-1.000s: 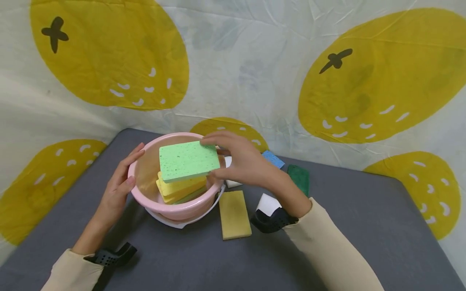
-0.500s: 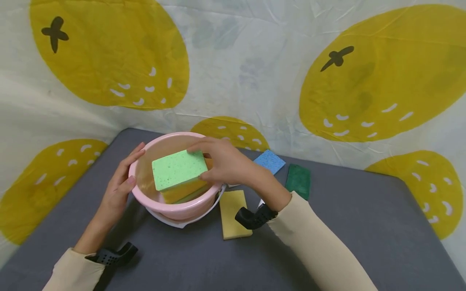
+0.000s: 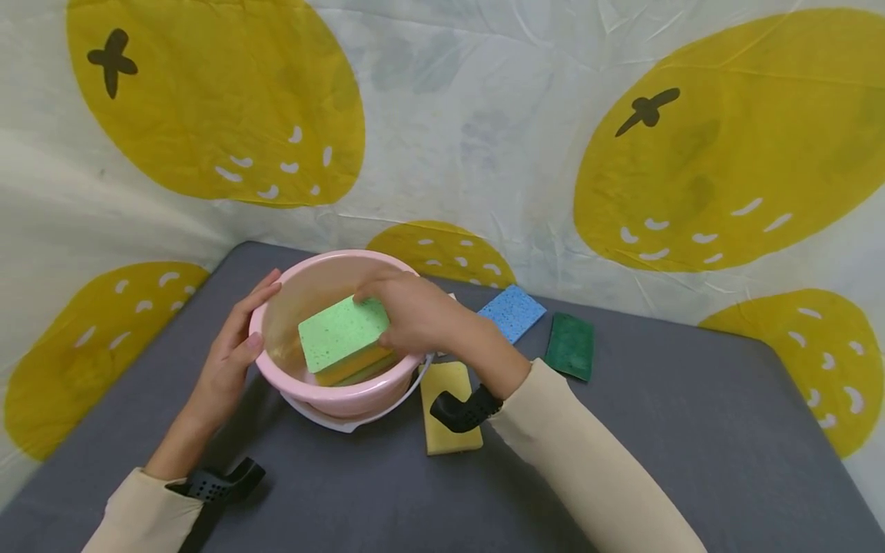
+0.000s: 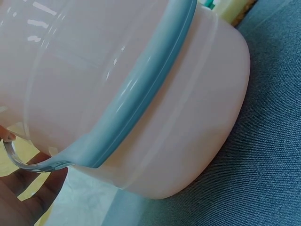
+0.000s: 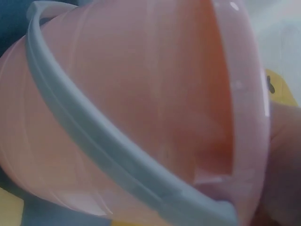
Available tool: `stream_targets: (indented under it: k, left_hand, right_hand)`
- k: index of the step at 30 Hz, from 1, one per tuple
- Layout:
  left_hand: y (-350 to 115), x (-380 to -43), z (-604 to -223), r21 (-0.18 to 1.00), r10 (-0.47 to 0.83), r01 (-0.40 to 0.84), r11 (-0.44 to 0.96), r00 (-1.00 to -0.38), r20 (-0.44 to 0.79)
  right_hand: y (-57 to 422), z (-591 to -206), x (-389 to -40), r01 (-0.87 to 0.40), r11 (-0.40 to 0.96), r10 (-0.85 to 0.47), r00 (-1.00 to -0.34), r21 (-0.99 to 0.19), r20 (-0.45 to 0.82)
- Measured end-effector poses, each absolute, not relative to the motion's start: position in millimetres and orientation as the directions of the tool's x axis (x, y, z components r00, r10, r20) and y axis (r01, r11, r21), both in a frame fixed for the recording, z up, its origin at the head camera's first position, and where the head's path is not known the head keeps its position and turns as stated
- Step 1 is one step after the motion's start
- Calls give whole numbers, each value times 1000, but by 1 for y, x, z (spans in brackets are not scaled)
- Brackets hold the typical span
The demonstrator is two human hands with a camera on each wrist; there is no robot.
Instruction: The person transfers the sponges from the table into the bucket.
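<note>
A pink bucket (image 3: 359,398) with a white handle (image 3: 325,421) stands on the grey table. My left hand (image 3: 231,357) holds its left rim, thumb near the front and fingers along the outside. Inside the bucket, my right hand (image 3: 415,311) pinches a light green sponge (image 3: 342,332) by its right end. Below that sponge, yellow sponges (image 3: 353,367) show, the green one lying over them. The left wrist view shows the bucket wall (image 4: 207,103) and some fingers (image 4: 44,193) by the handle. From the right wrist, the bucket's rim (image 5: 247,94) covers most of that hand.
Right of the bucket, a yellow sponge (image 3: 445,395) lies partly under the right wrist's black band (image 3: 465,408). Farther back are a blue speckled sponge (image 3: 513,312) and a dark green scouring pad (image 3: 570,346). A fruit-printed cloth (image 3: 484,153) hangs behind the table.
My right hand has moved down and left into the bucket, lowering the light green sponge onto the yellow ones. My left hand stays at the rim.
</note>
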State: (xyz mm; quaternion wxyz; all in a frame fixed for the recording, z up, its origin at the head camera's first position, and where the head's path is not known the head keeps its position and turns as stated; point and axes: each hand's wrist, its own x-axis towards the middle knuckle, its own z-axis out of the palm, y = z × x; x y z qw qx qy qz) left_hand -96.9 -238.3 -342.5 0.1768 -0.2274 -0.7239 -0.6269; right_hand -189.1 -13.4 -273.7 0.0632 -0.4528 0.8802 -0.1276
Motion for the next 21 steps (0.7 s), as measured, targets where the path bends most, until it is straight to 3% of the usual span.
stream_targets:
  k: [10,21]
  left_hand:
    - [-240,-98,-345,821,112,565,83,-824,556]
    - [-248,-106,-356,818,120,570,79,-820,560]
  right_hand:
    - [-30,-282,-188,-807,591,-806,-591,-7,-24]
    - [-35,-284,-189,-796,602,-797,-604,67,-18]
